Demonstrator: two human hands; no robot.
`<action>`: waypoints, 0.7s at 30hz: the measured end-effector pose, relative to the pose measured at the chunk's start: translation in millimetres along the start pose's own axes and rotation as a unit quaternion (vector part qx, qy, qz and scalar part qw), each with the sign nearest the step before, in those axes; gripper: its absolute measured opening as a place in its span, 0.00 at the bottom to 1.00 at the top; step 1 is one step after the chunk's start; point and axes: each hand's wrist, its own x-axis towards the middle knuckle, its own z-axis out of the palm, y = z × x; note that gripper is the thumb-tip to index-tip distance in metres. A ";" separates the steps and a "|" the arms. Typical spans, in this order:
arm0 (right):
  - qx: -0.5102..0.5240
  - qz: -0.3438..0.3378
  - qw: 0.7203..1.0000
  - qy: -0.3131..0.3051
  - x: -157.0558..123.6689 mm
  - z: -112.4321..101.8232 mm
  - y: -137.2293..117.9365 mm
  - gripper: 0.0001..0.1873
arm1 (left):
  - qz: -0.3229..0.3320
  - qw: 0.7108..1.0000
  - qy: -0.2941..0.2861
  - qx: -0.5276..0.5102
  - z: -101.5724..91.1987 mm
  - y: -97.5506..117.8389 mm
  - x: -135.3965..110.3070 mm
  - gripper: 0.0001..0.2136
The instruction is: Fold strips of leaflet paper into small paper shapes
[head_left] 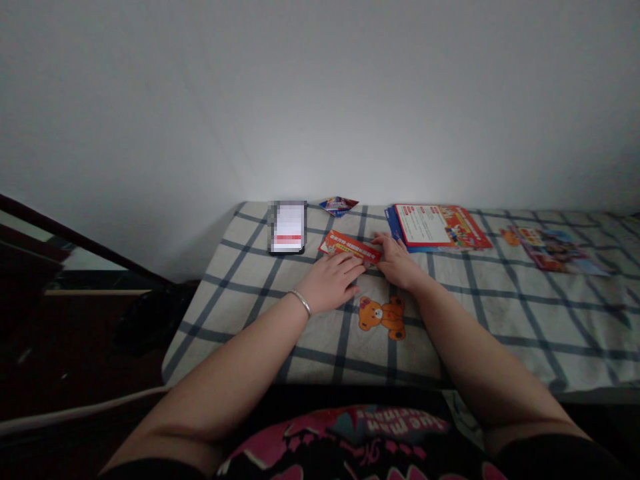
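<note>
A folded red paper leaflet point(351, 244) with white and yellow print lies on the checked cloth in front of me. My left hand point(334, 279), with a silver bangle at the wrist, rests flat over its lower edge, fingers stretched out. At the leaflet's right end is my right hand point(399, 264), its fingers spread and touching the paper there. Part of the leaflet is hidden beneath my left fingers. Just below the hands, an orange teddy bear print point(383, 317) shows on the cloth.
A phone point(289, 227) with a lit, blurred screen lies at left. Near the wall point(330, 100) sits a small folded paper piece point(339, 205). Right of my hands is a stack of red and white leaflets point(425, 227); farther right lies a colourful sheet point(557, 250). The checked cloth point(225, 293) covers the table.
</note>
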 end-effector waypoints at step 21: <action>-0.033 -0.024 0.999 0.015 -1.0 5.4 0.8 0.21 | 0.002 1.000 0.013 0.006 -5.4 -2.2 5.7 0.18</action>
